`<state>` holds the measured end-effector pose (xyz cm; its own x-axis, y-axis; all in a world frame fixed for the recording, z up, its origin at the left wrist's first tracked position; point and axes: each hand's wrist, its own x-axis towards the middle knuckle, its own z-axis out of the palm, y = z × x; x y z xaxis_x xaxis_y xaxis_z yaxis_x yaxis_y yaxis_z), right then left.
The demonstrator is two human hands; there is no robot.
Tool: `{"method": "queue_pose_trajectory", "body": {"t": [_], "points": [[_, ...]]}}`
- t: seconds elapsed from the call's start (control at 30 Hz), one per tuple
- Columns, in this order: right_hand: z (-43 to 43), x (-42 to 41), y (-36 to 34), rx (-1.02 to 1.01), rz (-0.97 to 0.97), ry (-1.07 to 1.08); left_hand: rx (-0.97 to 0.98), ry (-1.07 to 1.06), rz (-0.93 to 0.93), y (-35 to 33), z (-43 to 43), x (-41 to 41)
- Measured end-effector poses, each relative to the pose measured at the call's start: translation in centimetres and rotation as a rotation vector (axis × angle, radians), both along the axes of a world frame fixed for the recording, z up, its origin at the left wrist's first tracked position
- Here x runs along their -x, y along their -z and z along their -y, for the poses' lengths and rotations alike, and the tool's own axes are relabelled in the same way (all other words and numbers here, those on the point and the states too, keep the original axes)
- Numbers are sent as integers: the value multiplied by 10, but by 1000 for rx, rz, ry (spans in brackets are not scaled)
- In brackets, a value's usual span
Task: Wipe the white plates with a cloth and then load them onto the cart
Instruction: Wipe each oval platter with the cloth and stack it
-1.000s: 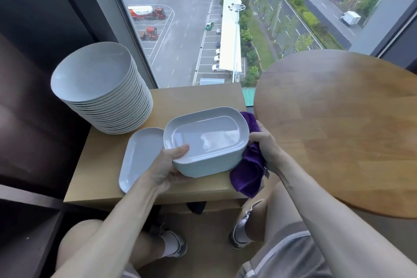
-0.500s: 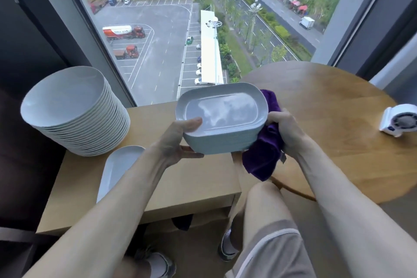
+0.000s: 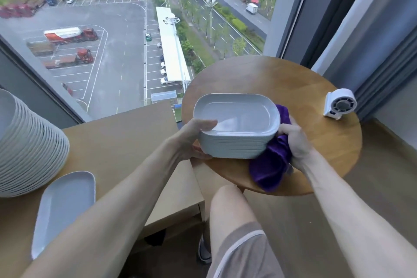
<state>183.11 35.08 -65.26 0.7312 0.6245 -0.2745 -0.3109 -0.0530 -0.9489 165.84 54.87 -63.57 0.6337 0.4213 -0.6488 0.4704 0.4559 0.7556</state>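
Facing a floor-to-ceiling window (image 3: 108,47), the person sits between two wooden surfaces. A curtain (image 3: 383,47) hangs at the right of the glass.

1. Rectangular counter (image 3: 126,142): pale wood, on the left, its far edge against the window.
2. Round counter (image 3: 293,83): darker wood, on the right, just beside the rectangular one.
3. Stack of round plates (image 3: 29,149): white, on the left part of the rectangular counter.
4. Stack of oblong plates (image 3: 237,128): white, open faces up, over the near-left edge of the round counter. Its long axis runs left to right across the view. Whether its base rests on the wood cannot be determined.
5. Single oblong plate (image 3: 63,207): lies flat on the rectangular counter, near the round plates. Its long axis runs from near-left to far-right.
6. Cloth (image 3: 270,165): purple, bunched against the right end of the oblong stack and hanging below it.
7. Fan (image 3: 339,102): small, white, upright at the right edge of the round counter, well apart from the stack.

Left hand (image 3: 191,140): thumb lies on the top rim, and the fingers curl under the stack's left end. Right hand (image 3: 295,142): fingers are closed around the cloth, pressing it to the stack's right end.
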Motion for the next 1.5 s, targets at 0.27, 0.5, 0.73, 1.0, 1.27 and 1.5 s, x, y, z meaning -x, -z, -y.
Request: {"method": "queue_pose_trajectory", "body": {"t": [0.27, 0.5, 0.73, 1.0, 1.27, 1.5], "points": [[-14, -2, 7, 81, 26, 90, -41, 88, -79, 1, -20, 5], [1, 11, -10, 265, 83, 199, -371, 26, -81, -6, -16, 7], [26, 30, -64, 320, 374, 260, -623, -103, 196, 4, -10, 7], [-36, 54, -96, 524, 1064, 124, -610, -7, 290, 17, -15, 7], [-67, 48, -54, 946, 1330, -463, -614, 17, 266, 10, -5, 13], [-56, 33, -50, 819, 1438, -584, -667, -89, 256, 23, 16, 19]]}}
